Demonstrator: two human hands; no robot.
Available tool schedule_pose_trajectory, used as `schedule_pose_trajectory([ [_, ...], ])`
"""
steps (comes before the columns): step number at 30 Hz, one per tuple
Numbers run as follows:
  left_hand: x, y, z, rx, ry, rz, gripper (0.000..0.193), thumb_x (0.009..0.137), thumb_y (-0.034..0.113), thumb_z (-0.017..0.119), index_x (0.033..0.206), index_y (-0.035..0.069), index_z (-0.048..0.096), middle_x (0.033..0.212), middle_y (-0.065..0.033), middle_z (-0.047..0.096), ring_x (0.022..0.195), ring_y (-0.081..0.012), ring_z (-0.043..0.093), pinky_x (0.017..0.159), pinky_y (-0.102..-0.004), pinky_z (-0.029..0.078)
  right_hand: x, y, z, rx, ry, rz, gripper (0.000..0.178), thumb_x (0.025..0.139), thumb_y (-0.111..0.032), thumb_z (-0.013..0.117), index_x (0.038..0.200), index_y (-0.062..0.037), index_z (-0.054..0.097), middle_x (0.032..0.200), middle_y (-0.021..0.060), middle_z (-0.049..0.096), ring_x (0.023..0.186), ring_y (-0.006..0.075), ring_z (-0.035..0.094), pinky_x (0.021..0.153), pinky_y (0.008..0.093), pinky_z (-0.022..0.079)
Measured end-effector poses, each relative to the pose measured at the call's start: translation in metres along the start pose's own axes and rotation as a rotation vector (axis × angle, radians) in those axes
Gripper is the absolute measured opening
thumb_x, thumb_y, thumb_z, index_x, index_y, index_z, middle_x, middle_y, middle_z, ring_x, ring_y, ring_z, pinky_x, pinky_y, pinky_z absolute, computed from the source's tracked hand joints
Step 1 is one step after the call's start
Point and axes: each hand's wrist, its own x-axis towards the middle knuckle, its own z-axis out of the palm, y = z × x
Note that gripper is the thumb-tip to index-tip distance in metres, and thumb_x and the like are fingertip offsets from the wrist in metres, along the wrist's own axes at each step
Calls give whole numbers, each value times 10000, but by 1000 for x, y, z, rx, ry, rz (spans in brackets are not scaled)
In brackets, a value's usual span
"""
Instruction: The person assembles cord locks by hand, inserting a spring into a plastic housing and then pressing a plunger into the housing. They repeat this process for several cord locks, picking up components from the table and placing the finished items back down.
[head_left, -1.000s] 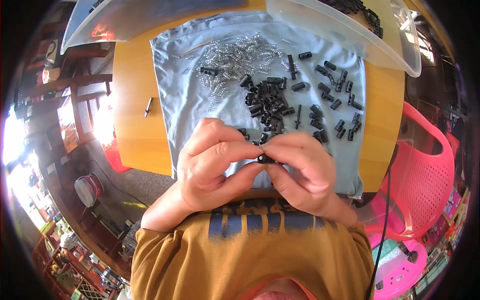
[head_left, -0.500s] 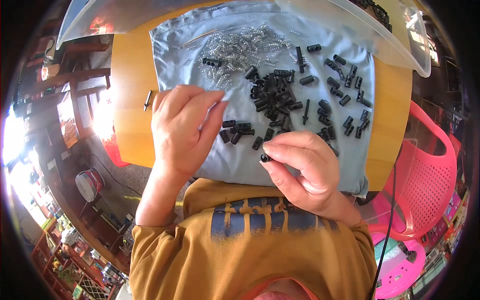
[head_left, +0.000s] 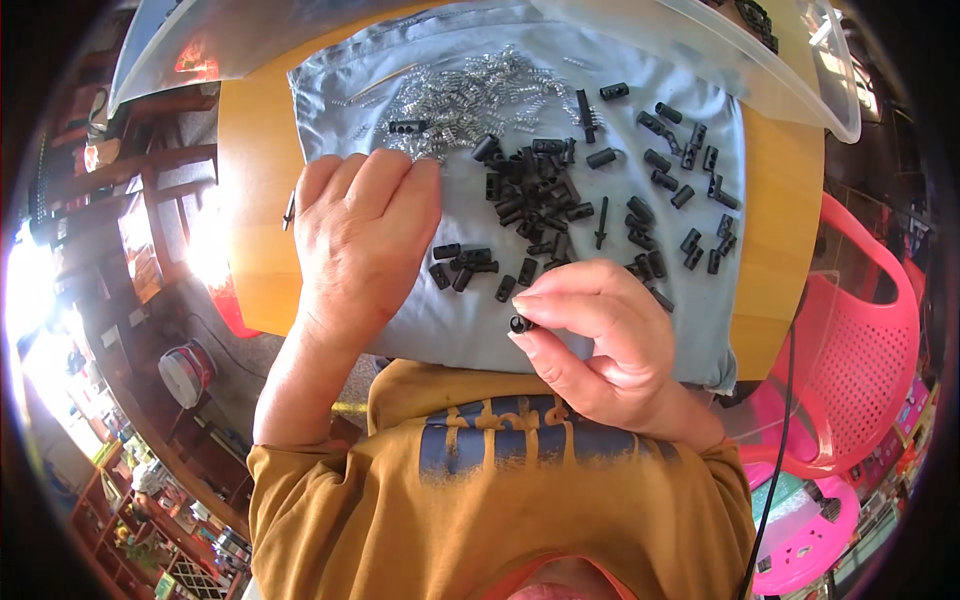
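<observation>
My right hand (head_left: 610,340) pinches a small black plastic cylinder (head_left: 519,324) between thumb and fingertips, its round end showing, above the near part of a pale blue cloth (head_left: 440,335). My left hand (head_left: 365,230) is back-up over the cloth's left side, fingers bent under and closed. Its fingertips are hidden, so anything in them does not show. Just beyond it spreads a heap of small silvery coil springs (head_left: 480,90). One black piece with holes (head_left: 407,127) lies on the springs. A pile of black cylinders (head_left: 535,190) sits mid-cloth.
More black cylinders (head_left: 660,160) are scattered at the right. Thin black pins lie by the pile (head_left: 601,222) and on the wooden table (head_left: 255,130) by my left hand. A clear plastic bin (head_left: 690,45) borders the far side. A pink chair (head_left: 860,370) stands at the right.
My left hand has turned back-up and its fingers have curled under, out of sight. My right hand keeps its hold on the black cylinder. The view has shifted slightly.
</observation>
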Motion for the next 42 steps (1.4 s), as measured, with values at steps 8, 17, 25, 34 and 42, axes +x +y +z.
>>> schedule_pose_trajectory([
  [8,-10,9,-9,-204,56,-130,224,652,15,723,857,92,675,774,-15,588,696,-206,572,677,-330,434,-1,-2,-2,54,18,79,291,705,42,735,980,-25,664,879,113,634,711,230,616,584,308,484],
  [17,-8,11,1,-339,-53,-239,159,670,22,715,797,95,651,793,-24,604,705,-233,580,682,-336,442,-1,2,0,44,-39,32,248,782,61,682,1016,21,608,1095,181,623,901,200,617,742,267,499],
  [25,-10,14,-3,-328,36,-247,179,665,14,714,803,97,636,779,-13,606,674,-212,570,664,-327,428,-1,1,1,71,15,74,264,736,56,698,984,-3,630,984,145,660,840,257,656,720,319,526],
  [34,-5,35,-34,-696,-126,-256,201,621,-39,714,764,71,625,725,-40,598,632,-215,564,568,-317,439,-6,-1,-1,263,-16,209,271,806,105,644,1065,33,605,1098,176,632,959,202,615,832,295,483],
  [42,0,41,-38,-728,-87,-163,237,584,-61,714,772,56,630,727,-52,595,614,-202,555,542,-305,436,-8,4,6,306,107,228,218,783,45,692,993,-6,656,939,100,670,749,147,628,669,254,501],
])
